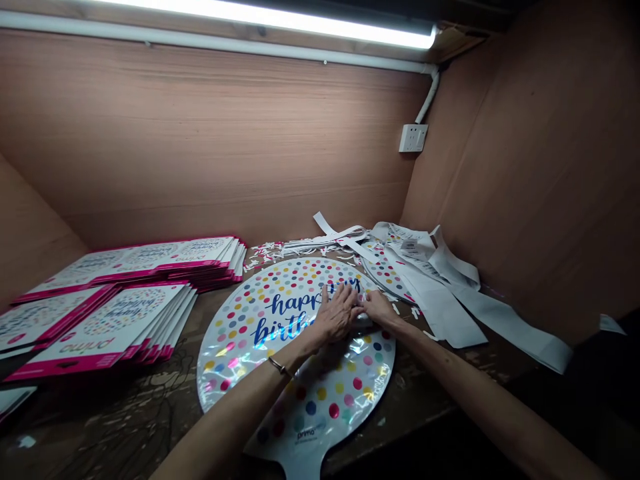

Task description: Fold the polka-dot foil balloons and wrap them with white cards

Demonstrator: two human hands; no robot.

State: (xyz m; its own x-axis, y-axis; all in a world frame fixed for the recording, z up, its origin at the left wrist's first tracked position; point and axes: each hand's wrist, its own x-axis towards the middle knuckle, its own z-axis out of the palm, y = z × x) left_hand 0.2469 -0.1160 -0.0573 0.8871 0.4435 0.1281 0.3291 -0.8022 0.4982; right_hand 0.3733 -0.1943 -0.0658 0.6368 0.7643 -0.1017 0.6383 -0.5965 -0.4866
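Observation:
A flat round foil balloon (300,270) with colourful dots and blue "happy birthday" lettering lies in front of me, its tail toward me. My left hand (339,312) rests on its right half, fingers stretched out over part of the lettering. Close beside it, my right hand (379,309) has its fingers curled together at the balloon's right side, pinching the foil; the fingertips are partly hidden. A raised, shiny crease in the foil shows just under the two hands. More dotted balloons (385,270) lie flat behind my right hand.
Stacks of pink-and-white printed packets (133,313) stand at the left. White paper strips (450,300) trail across the right side. Small paper scraps (273,252) lie along the back. Wooden panels (225,147) enclose the worktop, with a socket (413,138) at the back right.

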